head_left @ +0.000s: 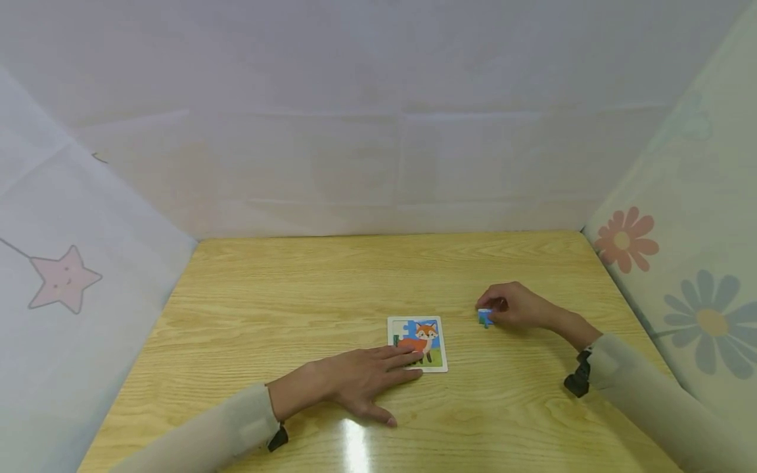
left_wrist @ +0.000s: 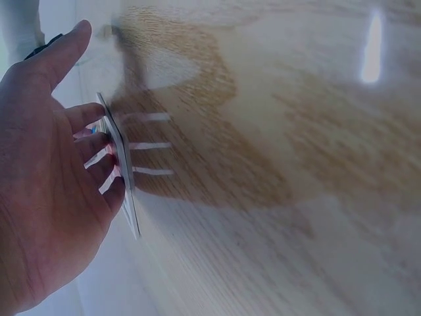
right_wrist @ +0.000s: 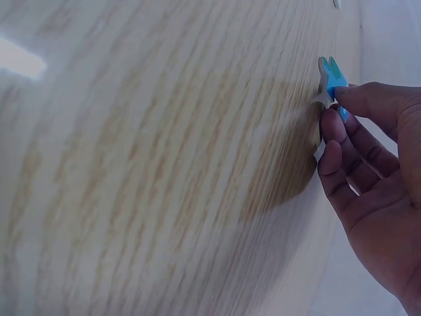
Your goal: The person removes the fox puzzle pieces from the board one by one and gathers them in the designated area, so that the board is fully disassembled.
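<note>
A small fox jigsaw puzzle in a white frame lies on the wooden table, with a pale gap at its upper left where the backing shows. My left hand rests with spread, straight fingers over the puzzle's lower left part, hiding some of the picture. In the left wrist view, the fingertips meet the thin board. To the right of the puzzle, my right hand pinches a blue and green puzzle piece between thumb and fingers. The right wrist view shows the piece close over the table, the other fingers curled beneath.
The wooden table ends at a white cloth wall behind. Cloth sides stand left and right, one with a pink star, the other with printed flowers. Dark bands sit at both wrists.
</note>
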`<action>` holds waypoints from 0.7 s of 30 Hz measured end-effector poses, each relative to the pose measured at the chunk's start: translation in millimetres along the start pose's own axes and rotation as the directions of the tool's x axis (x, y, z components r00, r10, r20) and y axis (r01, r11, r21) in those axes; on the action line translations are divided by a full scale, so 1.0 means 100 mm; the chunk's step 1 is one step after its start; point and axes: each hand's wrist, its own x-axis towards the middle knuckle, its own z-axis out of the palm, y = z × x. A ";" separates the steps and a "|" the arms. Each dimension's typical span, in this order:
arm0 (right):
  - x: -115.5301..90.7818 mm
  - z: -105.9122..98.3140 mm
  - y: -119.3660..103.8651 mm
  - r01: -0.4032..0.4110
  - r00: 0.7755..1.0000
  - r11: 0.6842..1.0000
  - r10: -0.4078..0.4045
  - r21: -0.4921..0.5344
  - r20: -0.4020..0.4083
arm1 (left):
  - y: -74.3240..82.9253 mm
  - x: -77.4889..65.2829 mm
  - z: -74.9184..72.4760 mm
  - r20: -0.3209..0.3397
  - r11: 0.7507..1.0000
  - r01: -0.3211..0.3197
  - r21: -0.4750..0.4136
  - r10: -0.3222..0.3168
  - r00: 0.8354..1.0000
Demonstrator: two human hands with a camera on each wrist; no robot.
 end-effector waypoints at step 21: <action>0.01 0.04 0.02 0.047 0.998 0.998 -0.049 -0.043 -0.044 | 0.02 0.00 -0.01 -0.002 1.000 0.009 0.000 -0.009 1.000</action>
